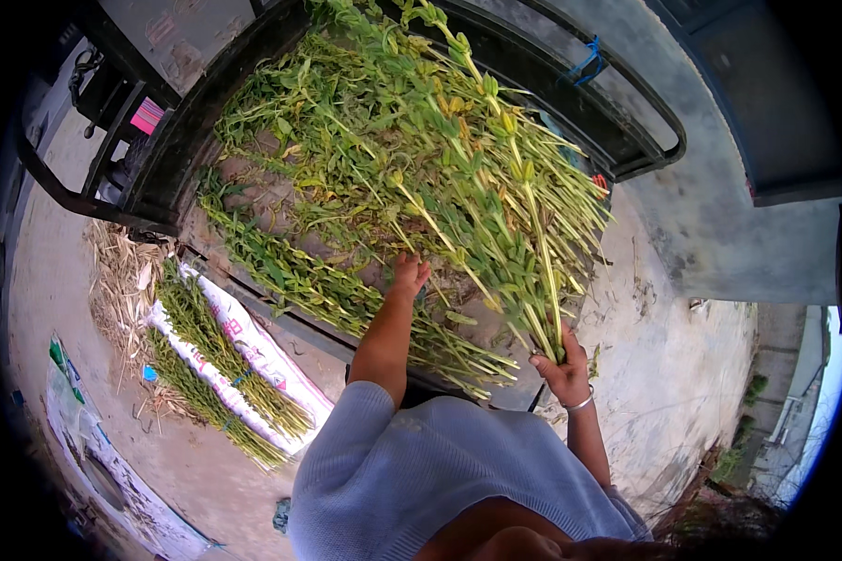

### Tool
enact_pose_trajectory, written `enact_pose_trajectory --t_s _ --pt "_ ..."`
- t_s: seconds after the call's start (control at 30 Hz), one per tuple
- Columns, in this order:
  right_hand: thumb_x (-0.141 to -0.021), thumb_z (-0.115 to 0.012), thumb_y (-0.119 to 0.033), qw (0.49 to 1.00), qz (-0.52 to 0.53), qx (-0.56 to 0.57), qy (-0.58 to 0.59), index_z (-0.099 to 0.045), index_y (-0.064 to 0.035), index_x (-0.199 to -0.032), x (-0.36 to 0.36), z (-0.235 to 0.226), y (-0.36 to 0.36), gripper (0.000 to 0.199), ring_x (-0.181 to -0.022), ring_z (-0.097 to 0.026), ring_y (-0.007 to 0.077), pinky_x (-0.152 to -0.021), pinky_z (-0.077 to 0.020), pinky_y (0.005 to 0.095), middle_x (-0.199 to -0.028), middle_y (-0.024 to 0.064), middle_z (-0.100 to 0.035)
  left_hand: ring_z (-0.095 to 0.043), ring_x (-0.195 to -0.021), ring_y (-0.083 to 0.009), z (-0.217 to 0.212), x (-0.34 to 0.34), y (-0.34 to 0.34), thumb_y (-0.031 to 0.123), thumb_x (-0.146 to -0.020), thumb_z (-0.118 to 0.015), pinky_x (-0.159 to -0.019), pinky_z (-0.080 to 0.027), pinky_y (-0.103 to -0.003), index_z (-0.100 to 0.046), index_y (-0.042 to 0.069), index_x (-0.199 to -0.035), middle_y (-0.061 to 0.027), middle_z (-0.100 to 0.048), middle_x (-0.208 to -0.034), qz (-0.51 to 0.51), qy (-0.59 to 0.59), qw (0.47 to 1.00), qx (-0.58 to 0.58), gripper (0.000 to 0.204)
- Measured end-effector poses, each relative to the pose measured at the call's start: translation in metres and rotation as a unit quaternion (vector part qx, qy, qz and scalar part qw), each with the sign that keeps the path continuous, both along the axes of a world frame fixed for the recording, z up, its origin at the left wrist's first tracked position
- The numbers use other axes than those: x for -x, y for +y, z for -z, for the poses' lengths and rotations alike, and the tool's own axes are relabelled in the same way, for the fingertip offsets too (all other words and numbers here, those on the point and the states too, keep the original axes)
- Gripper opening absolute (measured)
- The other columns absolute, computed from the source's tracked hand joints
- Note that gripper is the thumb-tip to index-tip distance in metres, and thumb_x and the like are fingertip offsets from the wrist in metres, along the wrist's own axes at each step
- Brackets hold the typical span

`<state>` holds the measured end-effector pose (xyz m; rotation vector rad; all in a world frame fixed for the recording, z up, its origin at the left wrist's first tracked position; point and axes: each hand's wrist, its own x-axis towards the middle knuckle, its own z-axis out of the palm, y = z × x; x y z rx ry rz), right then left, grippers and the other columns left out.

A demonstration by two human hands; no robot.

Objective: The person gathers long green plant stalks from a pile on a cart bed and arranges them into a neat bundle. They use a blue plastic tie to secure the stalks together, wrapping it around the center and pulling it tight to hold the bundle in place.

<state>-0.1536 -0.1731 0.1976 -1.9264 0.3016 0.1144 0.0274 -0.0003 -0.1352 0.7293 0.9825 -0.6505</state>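
Observation:
My right hand (pixel 568 369) is closed round the cut lower ends of a few long green sesame stalks (pixel 534 201), which slant up and away with pods and leaves along them. My left hand (pixel 409 274) reaches over the bed of a cart, fingers slightly apart, beside loose leaves and thin stems; nothing shows plainly in it. A large heap of sesame stalks (pixel 332 103) covers the far part of the cart bed, cut ends toward the right. Nearer lies a narrower row of stalks (pixel 295 271) along the cart's near edge.
Dark metal rails (pixel 641 122) border the cart, with a blue tie (pixel 585 63) on one. On the ground at left, tied bundles of stalks (pixel 225 355) lie on a white sack (pixel 267 351), beside dry husks (pixel 122 290). A grey wall (pixel 720 234) stands at right.

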Motion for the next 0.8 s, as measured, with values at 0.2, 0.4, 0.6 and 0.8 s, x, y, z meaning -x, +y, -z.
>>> enact_pose_trajectory --t_s 0.2,0.4,0.6,0.8 --pt "-0.071 -0.073 -0.010 0.980 -0.105 0.163 -0.046 -0.041 0.0007 -0.127 -0.058 0.080 0.003 0.066 -0.085 -0.061 0.0191 -0.075 -0.0480 0.0285 -0.105 0.0143 -0.060 -0.049 -0.063 -0.0138 0.029 0.001 -0.009 0.015 -0.089 -0.055 -0.060 -0.050 -0.031 -0.055 0.006 -0.104 -0.0023 -0.049 -0.075 0.029 -0.039 0.994 0.094 0.017" --pt "-0.073 -0.071 -0.012 0.980 -0.131 0.150 -0.028 -0.037 0.0039 -0.128 -0.067 0.141 -0.015 0.067 -0.102 -0.057 0.0298 -0.084 -0.0446 0.0319 -0.115 0.0241 -0.055 -0.051 -0.063 -0.0136 -0.051 0.046 -0.013 0.006 -0.091 -0.047 -0.061 -0.047 -0.032 -0.049 0.010 -0.096 -0.0011 -0.053 -0.083 0.031 -0.117 0.972 0.202 0.007" --pt "-0.071 -0.074 -0.014 0.984 -0.136 0.074 0.083 -0.040 0.0065 -0.125 -0.068 0.132 -0.014 0.067 -0.099 -0.057 0.0236 -0.084 -0.0448 0.0314 -0.111 0.0204 -0.057 -0.054 -0.063 -0.0125 -0.080 0.065 -0.016 0.005 -0.089 -0.051 -0.061 -0.053 -0.029 -0.052 0.011 -0.091 -0.0008 -0.053 -0.081 -0.016 -0.148 0.965 0.216 0.006" --pt "-0.073 -0.071 -0.009 0.928 -0.084 -0.215 0.291 -0.031 0.0048 -0.132 -0.079 0.099 -0.009 0.072 -0.090 -0.061 0.0191 -0.073 -0.0496 0.0288 -0.108 0.0151 -0.058 -0.057 -0.068 -0.0163 -0.090 0.083 -0.026 0.002 -0.090 -0.045 -0.064 -0.055 -0.033 -0.052 0.011 -0.092 -0.0040 -0.054 -0.079 -0.054 -0.144 0.969 0.191 0.012"
